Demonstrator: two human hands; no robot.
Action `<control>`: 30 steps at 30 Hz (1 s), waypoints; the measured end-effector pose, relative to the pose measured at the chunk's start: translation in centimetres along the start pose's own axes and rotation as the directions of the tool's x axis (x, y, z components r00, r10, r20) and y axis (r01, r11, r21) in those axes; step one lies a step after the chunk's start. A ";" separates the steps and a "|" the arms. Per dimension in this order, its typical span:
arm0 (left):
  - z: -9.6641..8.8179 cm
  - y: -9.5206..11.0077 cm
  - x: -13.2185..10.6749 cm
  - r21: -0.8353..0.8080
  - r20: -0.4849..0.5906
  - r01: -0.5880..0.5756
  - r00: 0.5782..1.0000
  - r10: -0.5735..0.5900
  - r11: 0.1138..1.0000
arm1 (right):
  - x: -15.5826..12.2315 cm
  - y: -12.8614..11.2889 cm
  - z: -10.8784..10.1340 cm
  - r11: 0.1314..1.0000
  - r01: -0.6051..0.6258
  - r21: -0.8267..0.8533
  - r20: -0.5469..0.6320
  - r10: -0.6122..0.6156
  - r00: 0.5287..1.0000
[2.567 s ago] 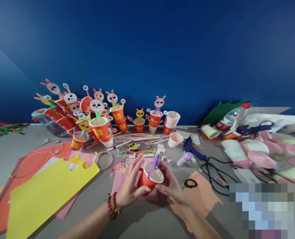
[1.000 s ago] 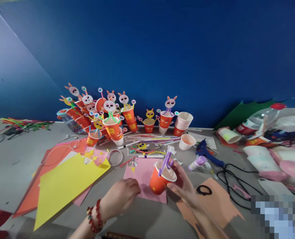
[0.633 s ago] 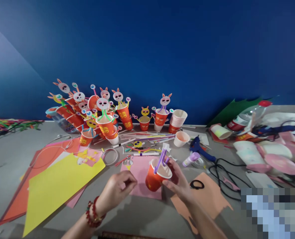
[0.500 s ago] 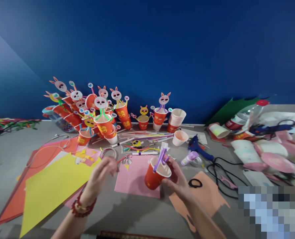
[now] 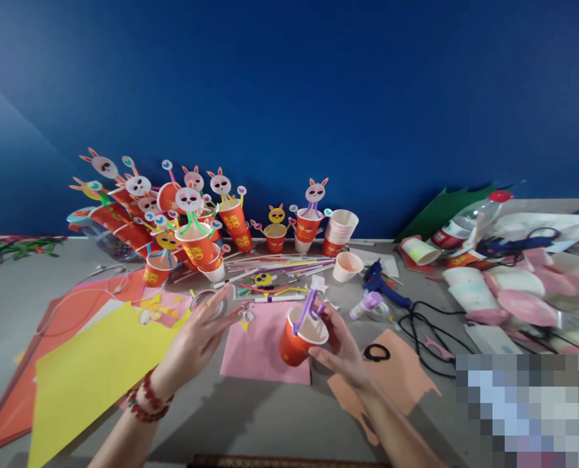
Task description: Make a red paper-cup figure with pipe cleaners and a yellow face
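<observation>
My right hand [image 5: 342, 344] is wrapped round a red paper cup [image 5: 296, 348], tilted a little toward me. Bent purple pipe cleaners [image 5: 309, 309] stick up out of the cup's mouth. My left hand [image 5: 196, 341] hangs open with its fingers stretched out, holding nothing I can see. Beneath and behind its fingers lie a roll of clear tape [image 5: 204, 298] and small cut paper bits [image 5: 245, 317]. Pink paper [image 5: 265, 351] lies flat between the hands, partly under the cup.
Rabbit-topped red cups [image 5: 194, 244] crowd the back left, near a stack of cups [image 5: 341, 231]. A blue glue gun [image 5: 384, 289], a purple glue stick [image 5: 366, 305] and black cable [image 5: 423, 325] lie right. Yellow paper [image 5: 94, 377] lies left; a bottle [image 5: 470, 224] leans at back right.
My left hand has opened from loosely bent, blurred fingers to outstretched ones. My right hand still holds the cup, and the whole view has shifted slightly.
</observation>
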State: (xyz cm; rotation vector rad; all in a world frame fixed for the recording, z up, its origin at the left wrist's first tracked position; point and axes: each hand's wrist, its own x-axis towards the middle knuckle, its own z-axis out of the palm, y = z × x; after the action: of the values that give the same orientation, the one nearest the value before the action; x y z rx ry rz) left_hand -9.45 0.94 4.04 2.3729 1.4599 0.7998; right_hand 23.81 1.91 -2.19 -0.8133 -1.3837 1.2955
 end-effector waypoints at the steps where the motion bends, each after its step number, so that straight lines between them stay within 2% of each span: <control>1: 0.5 0.6 0.1 0.020 0.027 0.001 1.000 -0.002 1.000 | 0.0 0.0 0.0 0.999 0.005 -0.035 0.005 -0.005 1.000; 3: 1.6 1.8 0.4 -0.025 0.070 -0.005 0.998 0.007 1.000 | 0.0 -0.1 0.2 0.994 0.012 -0.109 0.009 -0.011 1.000; 6: 3.9 3.4 0.7 -0.255 0.125 -0.030 0.990 0.063 0.967 | -0.2 -0.4 0.5 0.979 0.022 -0.201 -0.015 -0.025 1.000; 8: 5.7 4.3 1.0 -0.339 0.147 -0.016 0.987 0.069 0.941 | -0.3 -0.6 0.9 0.969 0.023 -0.247 -0.046 -0.035 0.998; 11: 8.0 5.5 1.7 -0.510 0.153 0.000 0.984 0.090 0.860 | -0.6 -1.0 1.5 0.956 0.011 -0.294 -0.081 -0.036 0.996; 13: 8.9 6.1 2.2 -0.608 0.147 0.030 0.986 0.075 0.793 | -0.9 -1.1 1.7 0.947 -0.005 -0.321 -0.079 -0.022 0.997; 18: 9.1 6.4 2.2 -0.692 0.209 0.086 0.974 0.084 0.717 | -0.8 -1.9 1.6 0.950 0.051 -0.307 -0.018 -0.060 0.998; 23: 8.8 5.6 1.5 -0.742 0.248 0.065 0.952 0.182 0.668 | -0.1 -4.4 0.8 0.985 0.126 -0.118 0.046 -0.122 0.992; 25: 8.7 5.7 1.6 -0.771 0.269 0.072 0.937 0.221 0.633 | 0.3 -5.6 0.6 0.990 0.105 -0.094 0.060 -0.100 0.993; 30: 8.2 6.9 2.2 -0.841 0.292 0.098 0.910 0.293 0.533 | 1.4 -7.8 0.8 0.982 0.023 -0.188 0.125 0.000 0.992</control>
State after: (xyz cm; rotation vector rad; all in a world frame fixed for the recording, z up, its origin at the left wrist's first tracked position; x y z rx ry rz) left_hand 1.14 0.23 1.24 1.6786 0.5212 0.7350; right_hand 23.95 1.56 5.79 -0.8620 -1.6275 1.2361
